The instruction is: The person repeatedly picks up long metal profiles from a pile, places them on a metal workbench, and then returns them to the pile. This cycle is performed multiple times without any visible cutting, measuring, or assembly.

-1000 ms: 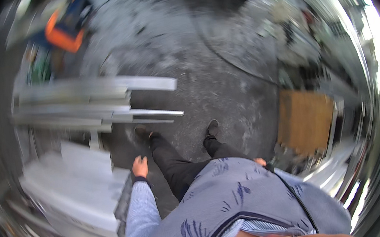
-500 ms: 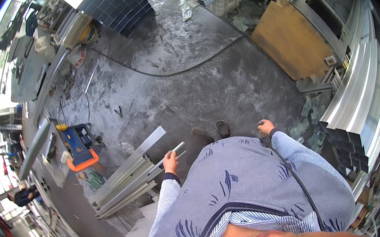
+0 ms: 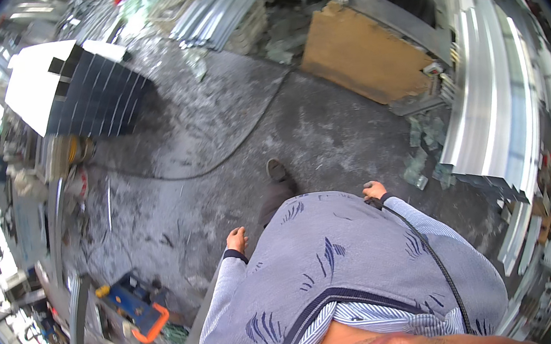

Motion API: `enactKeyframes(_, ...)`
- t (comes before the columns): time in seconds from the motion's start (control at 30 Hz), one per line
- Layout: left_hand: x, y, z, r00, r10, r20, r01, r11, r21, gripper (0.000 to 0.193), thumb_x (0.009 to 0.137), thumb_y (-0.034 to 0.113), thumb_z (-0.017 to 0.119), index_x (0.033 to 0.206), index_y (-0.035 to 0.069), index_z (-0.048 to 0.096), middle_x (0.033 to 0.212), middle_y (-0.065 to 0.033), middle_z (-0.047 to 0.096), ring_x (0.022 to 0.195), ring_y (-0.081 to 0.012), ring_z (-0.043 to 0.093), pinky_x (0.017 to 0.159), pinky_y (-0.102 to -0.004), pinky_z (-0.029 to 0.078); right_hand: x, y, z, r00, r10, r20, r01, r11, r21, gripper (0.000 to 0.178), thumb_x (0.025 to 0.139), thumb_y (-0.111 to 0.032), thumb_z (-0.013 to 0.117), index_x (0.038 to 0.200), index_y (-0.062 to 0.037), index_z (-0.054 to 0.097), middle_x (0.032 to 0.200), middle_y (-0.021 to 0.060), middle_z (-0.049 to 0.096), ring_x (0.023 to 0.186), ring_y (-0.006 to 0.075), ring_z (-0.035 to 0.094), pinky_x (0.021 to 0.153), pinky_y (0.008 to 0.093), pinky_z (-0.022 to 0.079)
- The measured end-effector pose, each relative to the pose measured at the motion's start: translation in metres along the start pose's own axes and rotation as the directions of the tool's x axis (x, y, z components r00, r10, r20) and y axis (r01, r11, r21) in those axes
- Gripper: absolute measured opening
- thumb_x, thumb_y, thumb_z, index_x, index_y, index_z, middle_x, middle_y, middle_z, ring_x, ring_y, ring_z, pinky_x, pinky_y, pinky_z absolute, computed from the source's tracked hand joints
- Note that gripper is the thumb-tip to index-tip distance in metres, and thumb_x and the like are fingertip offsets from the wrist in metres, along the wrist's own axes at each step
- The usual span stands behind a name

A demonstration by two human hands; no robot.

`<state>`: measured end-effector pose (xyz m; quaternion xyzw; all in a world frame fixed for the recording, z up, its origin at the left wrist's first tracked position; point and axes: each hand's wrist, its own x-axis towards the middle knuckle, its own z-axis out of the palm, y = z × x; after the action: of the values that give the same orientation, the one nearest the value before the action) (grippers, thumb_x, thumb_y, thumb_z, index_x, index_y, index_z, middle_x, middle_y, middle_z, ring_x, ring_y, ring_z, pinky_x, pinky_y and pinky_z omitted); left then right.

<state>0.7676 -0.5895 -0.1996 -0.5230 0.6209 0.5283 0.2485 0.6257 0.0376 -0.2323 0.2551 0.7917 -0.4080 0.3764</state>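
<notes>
My left hand (image 3: pixel 236 239) hangs out to my left above the grey floor, its fingers loosely bent and nothing visible in them. On the other side, my right hand (image 3: pixel 374 190) is closed in front of my body. A small dark bit shows at its fingers, too small to name. A black braided cord (image 3: pixel 426 243) runs down over the right side of my patterned grey vest (image 3: pixel 311 249) and ends by the right wrist. One dark shoe (image 3: pixel 276 170) shows ahead of me on the floor.
A dark hose (image 3: pixel 221 168) curves across the floor. Silvery metal profiles (image 3: pixel 485 100) are stacked at right beside broken glass (image 3: pixel 417 166). A brown board (image 3: pixel 364 53) leans at the far right. Dark panels (image 3: pixel 97 97) stand at far left; a blue-and-orange stand (image 3: pixel 134 303) is at near left.
My view has turned to the right and I have stepped forward. The loose metal profiles by my left hand have mostly passed behind my arm. Both hands stay low at my sides.
</notes>
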Motion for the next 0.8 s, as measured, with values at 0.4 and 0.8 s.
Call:
enactKeyframes(0.4,0.136,0.310,0.011,0.968,0.215,0.126,-0.241,0.939,0.246,0.055,0.102,0.038,0.076,0.148,0.009,0.068,0.123,-0.0064,0.078,0.090,-0.0198,0.072,0.070,-0.0374,0.056,0.054,-0.327,-0.126,0.786,-0.484,-0.384,0.503,0.863,-0.058,0.041,0.094,-0.016,0.074,0.132,-0.0003,0.076,0.110,0.0143,0.083,0.104,0.0222,0.079,0.096,0.0376,0.062)
enactKeyframes(0.8,0.119,0.439,0.141,0.958,0.277,-0.073,-0.265,0.955,0.135,0.056,0.103,0.034,0.079,0.149,0.005,0.066,0.117,-0.0055,0.076,0.090,-0.0157,0.069,0.067,-0.0317,0.053,0.253,-0.669,-0.305,0.281,-0.917,-0.283,0.654,0.399,-0.643,0.031,0.086,-0.016,0.077,0.117,-0.0109,0.078,0.106,0.0100,0.080,0.107,0.0324,0.074,0.097,0.0453,0.060)
